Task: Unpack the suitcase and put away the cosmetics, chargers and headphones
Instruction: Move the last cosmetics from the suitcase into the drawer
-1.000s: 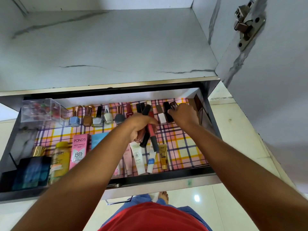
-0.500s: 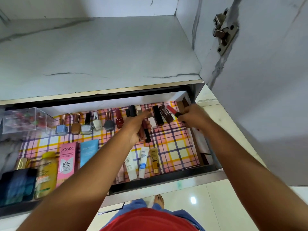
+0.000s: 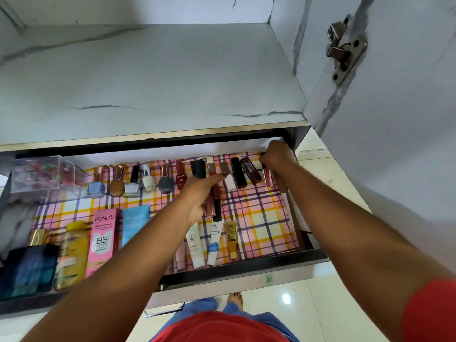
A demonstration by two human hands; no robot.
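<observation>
My left hand [image 3: 202,201] grips several lip-gloss tubes [image 3: 214,203], forefinger extended. My right hand [image 3: 277,155], upper right, pinches a pink tube [image 3: 267,176]. Risk: a bundled tube slipping could topple the lipstick row [image 3: 238,172].

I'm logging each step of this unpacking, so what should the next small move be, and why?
Probably the right hand lets go of the pink lip gloss tube it is setting at the right end of the back row, then takes another from the bundle of dark slim tubes gripped in the left hand, since the row in the plaid-lined drawer is being filled rightwards.
</observation>
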